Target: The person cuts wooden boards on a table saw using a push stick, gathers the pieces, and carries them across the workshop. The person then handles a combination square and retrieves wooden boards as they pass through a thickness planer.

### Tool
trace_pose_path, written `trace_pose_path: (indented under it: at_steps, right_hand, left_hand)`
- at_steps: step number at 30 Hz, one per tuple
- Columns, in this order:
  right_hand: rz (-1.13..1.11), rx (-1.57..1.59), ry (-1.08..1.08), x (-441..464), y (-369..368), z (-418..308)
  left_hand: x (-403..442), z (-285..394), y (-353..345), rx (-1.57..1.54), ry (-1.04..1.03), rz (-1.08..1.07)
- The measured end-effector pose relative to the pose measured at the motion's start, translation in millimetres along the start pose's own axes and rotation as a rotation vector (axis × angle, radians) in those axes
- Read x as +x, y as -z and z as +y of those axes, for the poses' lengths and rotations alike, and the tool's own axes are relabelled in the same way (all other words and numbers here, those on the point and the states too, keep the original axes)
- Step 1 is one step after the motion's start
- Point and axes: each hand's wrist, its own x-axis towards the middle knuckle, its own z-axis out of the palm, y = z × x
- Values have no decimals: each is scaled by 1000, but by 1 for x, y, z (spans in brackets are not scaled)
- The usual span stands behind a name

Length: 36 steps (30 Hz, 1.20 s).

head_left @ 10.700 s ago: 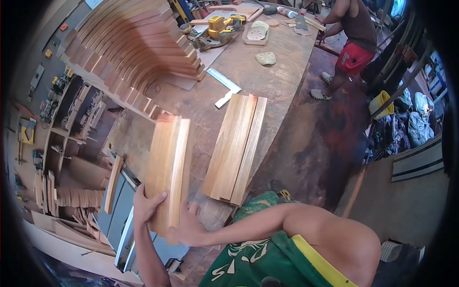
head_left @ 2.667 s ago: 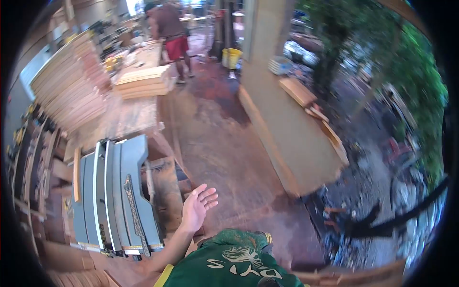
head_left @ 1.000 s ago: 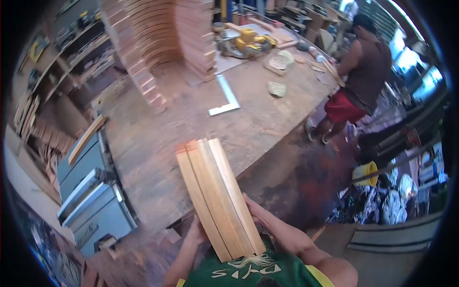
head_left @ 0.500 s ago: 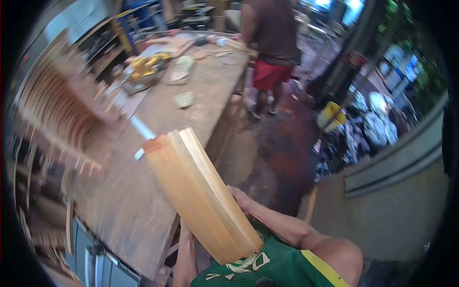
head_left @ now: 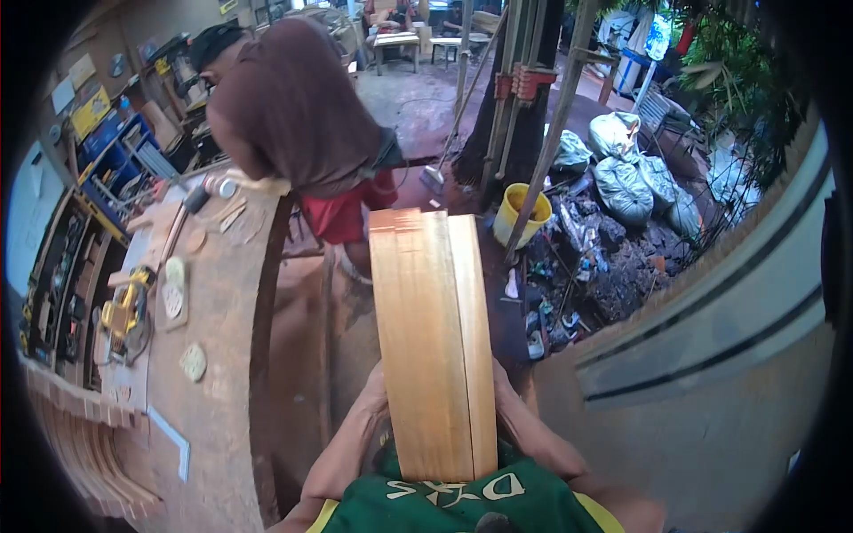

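Note:
Held in front of my green shirt is a stack of long, light-brown wooden boards, with a narrower board along its right side. My left hand grips the left edge low down. On the opposite edge, my right hand clasps the stack. The boards hide most fingers of both hands. Reddish-brown marks show at the stack's far end.
At left is a wooden workbench bearing a yellow power tool, a metal square and curved wooden slats. A co-worker leans over its far end. A yellow bucket and white sacks stand right.
My view has turned right and moved nearer the co-worker. The boards, slanted over the bench before, now point straight ahead beside it, still in both hands.

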Motion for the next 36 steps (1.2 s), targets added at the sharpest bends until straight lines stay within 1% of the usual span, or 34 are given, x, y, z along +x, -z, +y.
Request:
trace_pose_path:
  at_steps: [1, 3, 4, 5, 6, 7, 10, 11, 13, 16, 18, 19, 22, 25, 29, 31, 34, 35, 36]
  right_hand:
    - [-60, 28, 136, 0, -5, -37]
    - [-65, 28, 50, 43, 29, -60]
    - [-63, 11, 32, 63, 32, -76]
    - [-61, -5, 14, 80, 31, -97]
    - [-55, -42, 24, 97, 24, -120]
    - [-84, -10, 57, 123, 25, -134]
    - [-215, 157, 170, 212, 39, -162]
    - [-248, 197, 192, 242, 41, -174]
    - [-274, 149, 165, 310, 37, -219]
    - [-256, 137, 139, 396, 24, -281]
    - [-255, 156, 138, 448, 18, -312]
    - [-251, 171, 153, 477, 12, -331]
    - [-266, 102, 198, 557, 5, -382]
    - [-281, 133, 243, 639, 8, -420]
    - [-420, 104, 229, 757, 14, -493]
    - [-468, 119, 214, 817, 22, -521]
    - [-450, 113, 246, 889, 21, -554]
    - [-472, 178, 299, 911, 21, -558]
    - [-459, 166, 325, 939, 23, -560]
  left_hand:
    - [26, 12, -12, 11, 4, -27]
    - [84, 30, -20, -6, 10, -138]
    - [106, 38, -18, -8, 13, -192]
    - [135, 50, -26, 14, 4, -186]
    - [161, 64, -32, 39, -7, -183]
    - [190, 76, -35, 65, -13, -181]
    - [293, 95, -17, 31, -31, -242]
    - [327, 109, -17, 7, -25, -243]
    - [393, 149, -27, -56, -43, -237]
    - [476, 210, -26, -29, 21, -199]
    - [521, 239, -31, -112, -16, -164]
    - [545, 264, -37, -141, -37, -159]
    - [612, 331, -48, -28, 60, -109]
    - [701, 358, -45, -31, -97, -68]
    - [822, 414, -54, -172, -49, -61]
    - [861, 448, -69, -239, -13, -38]
    - [945, 476, -53, -131, -174, -89]
    - [965, 485, -50, -106, -205, -98]
    - [984, 497, -48, -95, -208, -99]
